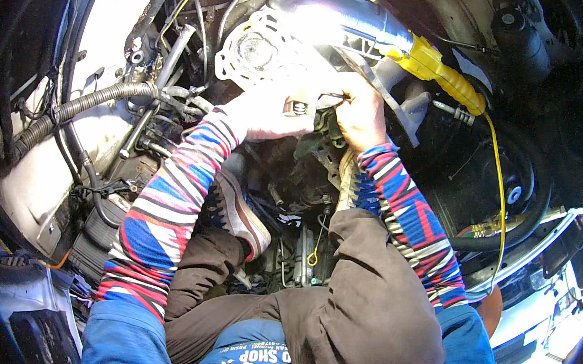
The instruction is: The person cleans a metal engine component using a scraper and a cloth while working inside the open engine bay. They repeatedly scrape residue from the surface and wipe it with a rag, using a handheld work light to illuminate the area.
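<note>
Glare from a work lamp (347,17) washes out much of the spot where both hands meet. My left hand (269,115) is closed beside a small ribbed metal piece (300,108) that looks like a spring or thread; what its fingers hold is too bright to make out. Close on its right, my right hand (362,113) pinches a thin dark rod-like piece (332,96) pointing left. Just beyond the left hand sits a round cast-metal housing (256,52) with slots around its rim. A flat metal bracket (400,108) stands right of the right hand.
The lamp's yellow handle (459,89) trails a yellow cord (501,179) down the right side. A corrugated hose (87,103) and metal pipes fill the left. My shoe (240,216) and bent knee (378,300) are in the engine bay, among wires and a radiator-like finned part (95,241).
</note>
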Available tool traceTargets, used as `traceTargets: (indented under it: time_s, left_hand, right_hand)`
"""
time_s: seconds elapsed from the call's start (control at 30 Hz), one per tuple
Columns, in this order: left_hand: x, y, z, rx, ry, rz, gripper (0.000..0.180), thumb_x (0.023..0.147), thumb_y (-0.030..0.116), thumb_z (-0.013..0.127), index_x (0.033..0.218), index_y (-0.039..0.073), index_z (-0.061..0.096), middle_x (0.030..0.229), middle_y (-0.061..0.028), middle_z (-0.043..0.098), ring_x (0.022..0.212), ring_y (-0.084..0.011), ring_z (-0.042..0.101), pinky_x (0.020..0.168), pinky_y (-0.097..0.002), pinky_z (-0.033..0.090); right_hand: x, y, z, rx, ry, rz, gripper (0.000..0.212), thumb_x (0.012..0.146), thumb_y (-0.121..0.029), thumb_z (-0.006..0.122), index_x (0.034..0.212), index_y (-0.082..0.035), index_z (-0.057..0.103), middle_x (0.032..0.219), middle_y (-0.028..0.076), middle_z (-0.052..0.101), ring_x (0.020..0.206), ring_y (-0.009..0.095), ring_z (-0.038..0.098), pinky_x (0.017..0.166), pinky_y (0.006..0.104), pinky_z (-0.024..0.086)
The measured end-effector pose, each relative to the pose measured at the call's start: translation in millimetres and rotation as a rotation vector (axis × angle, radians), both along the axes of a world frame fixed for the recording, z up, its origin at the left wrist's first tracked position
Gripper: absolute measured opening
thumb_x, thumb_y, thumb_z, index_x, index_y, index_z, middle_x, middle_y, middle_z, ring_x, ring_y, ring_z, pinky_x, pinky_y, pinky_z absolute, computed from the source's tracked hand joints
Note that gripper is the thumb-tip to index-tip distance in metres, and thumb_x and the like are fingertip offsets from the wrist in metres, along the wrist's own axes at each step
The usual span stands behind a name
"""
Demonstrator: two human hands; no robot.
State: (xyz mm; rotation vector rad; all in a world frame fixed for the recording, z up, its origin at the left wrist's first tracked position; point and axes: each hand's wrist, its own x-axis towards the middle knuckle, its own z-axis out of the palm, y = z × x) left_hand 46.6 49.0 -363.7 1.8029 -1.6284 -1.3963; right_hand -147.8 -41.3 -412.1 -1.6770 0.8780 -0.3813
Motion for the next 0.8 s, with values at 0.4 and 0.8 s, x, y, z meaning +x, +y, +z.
traceTargets:
  time_s: [0.4, 0.8]
  left_hand:
    - [-79.7, 57.3, 51.1, 0.424, 0.084, 0.430, 0.039, 0.085, 0.023, 0.059, 0.113, 0.002, 0.043, 0.077, -0.0270, 0.066, 0.078, -0.0445, 0.067, 0.071, -0.0512, 0.054]
    - [-115.8, 58.8, 58.0, -0.146, -0.075, 0.713, 0.037, 0.090, 0.006, 0.060, 0.124, -0.002, 0.051, 0.096, -0.0259, 0.067, 0.083, -0.0437, 0.067, 0.071, -0.0453, 0.055]
  right_hand:
    - [5.2, 7.4, 12.2, -0.145, 0.297, -0.089, 0.018, 0.080, -0.005, 0.077, 0.097, 0.001, 0.074, 0.090, 0.013, 0.074, 0.080, 0.020, 0.071, 0.075, 0.0298, 0.054]
    - [8.5, 4.3, 16.8, -0.175, 0.197, -0.010, 0.009, 0.078, -0.003, 0.072, 0.087, -0.001, 0.072, 0.081, 0.014, 0.070, 0.074, 0.028, 0.070, 0.068, 0.0355, 0.054]
